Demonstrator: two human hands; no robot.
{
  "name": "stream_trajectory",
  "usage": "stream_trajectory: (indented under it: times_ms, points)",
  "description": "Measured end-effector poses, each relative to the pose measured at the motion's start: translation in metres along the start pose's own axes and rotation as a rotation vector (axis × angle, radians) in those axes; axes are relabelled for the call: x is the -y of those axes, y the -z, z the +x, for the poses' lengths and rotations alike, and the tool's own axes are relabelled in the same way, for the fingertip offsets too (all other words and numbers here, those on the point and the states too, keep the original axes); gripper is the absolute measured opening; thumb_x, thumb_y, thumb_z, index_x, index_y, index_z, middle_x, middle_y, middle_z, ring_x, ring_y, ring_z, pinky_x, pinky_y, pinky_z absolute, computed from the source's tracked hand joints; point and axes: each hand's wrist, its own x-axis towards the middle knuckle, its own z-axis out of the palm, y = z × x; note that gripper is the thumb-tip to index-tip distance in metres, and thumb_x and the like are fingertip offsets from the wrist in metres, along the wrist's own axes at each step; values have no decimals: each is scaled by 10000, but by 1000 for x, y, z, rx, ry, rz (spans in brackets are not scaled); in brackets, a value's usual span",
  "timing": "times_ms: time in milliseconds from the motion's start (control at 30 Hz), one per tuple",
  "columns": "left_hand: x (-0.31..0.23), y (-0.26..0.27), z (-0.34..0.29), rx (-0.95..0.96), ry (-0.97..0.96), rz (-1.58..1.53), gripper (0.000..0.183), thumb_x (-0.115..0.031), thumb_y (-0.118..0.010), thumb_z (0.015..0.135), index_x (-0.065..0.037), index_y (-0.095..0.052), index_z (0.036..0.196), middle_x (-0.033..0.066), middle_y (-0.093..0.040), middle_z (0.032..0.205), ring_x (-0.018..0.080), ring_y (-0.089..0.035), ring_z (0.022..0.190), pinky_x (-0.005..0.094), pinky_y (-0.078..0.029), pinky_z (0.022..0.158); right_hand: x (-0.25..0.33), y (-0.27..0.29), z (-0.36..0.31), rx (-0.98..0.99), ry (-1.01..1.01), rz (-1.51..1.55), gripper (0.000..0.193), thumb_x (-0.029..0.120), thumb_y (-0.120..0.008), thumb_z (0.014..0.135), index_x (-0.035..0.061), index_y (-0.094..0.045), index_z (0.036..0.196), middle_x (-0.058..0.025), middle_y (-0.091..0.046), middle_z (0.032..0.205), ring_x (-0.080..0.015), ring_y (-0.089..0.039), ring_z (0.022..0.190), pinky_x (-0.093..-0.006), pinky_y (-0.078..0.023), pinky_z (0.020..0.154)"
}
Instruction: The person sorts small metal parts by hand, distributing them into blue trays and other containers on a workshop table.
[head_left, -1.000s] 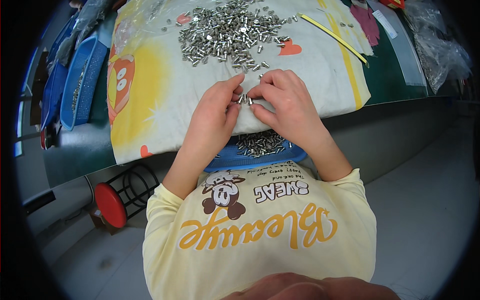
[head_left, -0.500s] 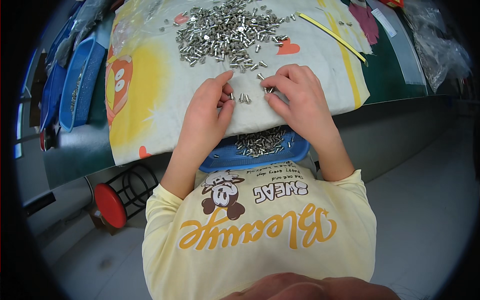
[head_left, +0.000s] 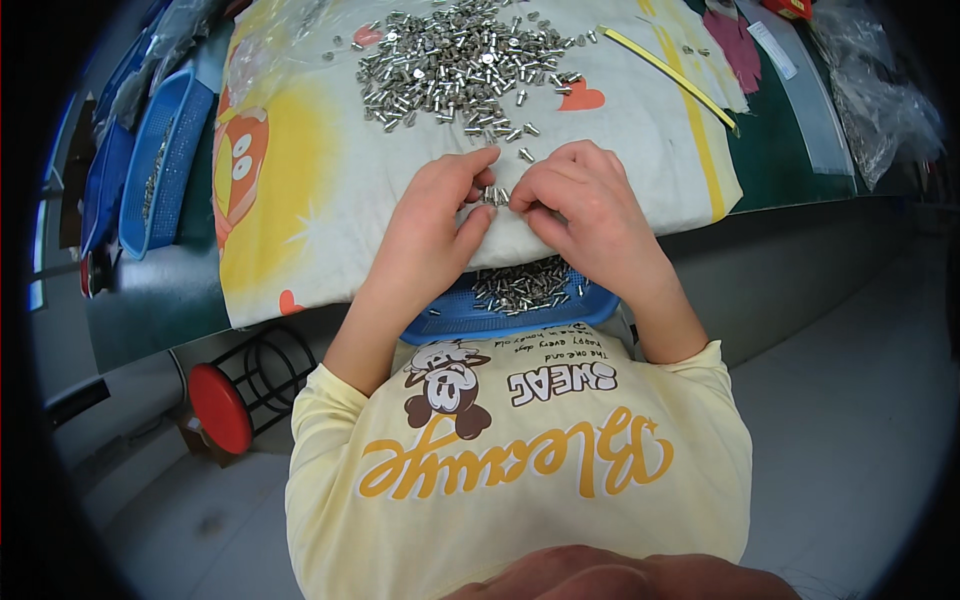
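A: Layout, from the left?

B: Blue mesh basket at far left, on the green desk, metal pieces inside. Then the left hand over the printed cloth: fingers bent, narrow gap between thumb and forefinger, tips at the left side of a small cluster of silvery fasteners. Cannot tell if they pinch any.

A: And the cluster?

B: On the cloth near its front edge, between the two hands. Right hand next: fingers curled close together, tips at the cluster's right side. Whether one is held, hidden. Yellow strip farther right, well apart.

A: How far along?

B: My reading: part-way. A large heap lies loose beyond the hands and looks mostly unhandled. Only a few pieces are being worked. The blue tray below the cloth's edge, close to the body, carries a good batch; whether that lot is finished, cannot say.

A: Which way do they point?

B: Heap: every direction, no common axis. Cluster: side by side, long axes running roughly away from the body, slightly fanned; head ends unclear. Lone fastener just beyond the right fingers: tilted, axis from far left to near right. Tray pieces: jumbled.
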Motion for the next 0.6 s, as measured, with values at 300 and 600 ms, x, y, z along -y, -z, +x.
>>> stream_trajectory:
  times_ms: [300,600]
  points:
    - [-1,-6,2,-52,-44,36,474,30,-675,803,-17,-571,1263,118,-627,1017,282,-591,931,383,-501,841,-1,-4,1,-85,-50,19,280,17,-683,757,133,-633,1007,8,-642,922,-238,-568,985,-410,-407,891]
    - [4,-7,1,-47,-64,64,481,42,-680,815,-27,-576,1280,103,-606,1020,240,-591,931,344,-496,837,-3,-5,1,-10,-38,23,317,46,-704,762,146,-645,1057,22,-651,937,-233,-565,1007,-402,-404,895]
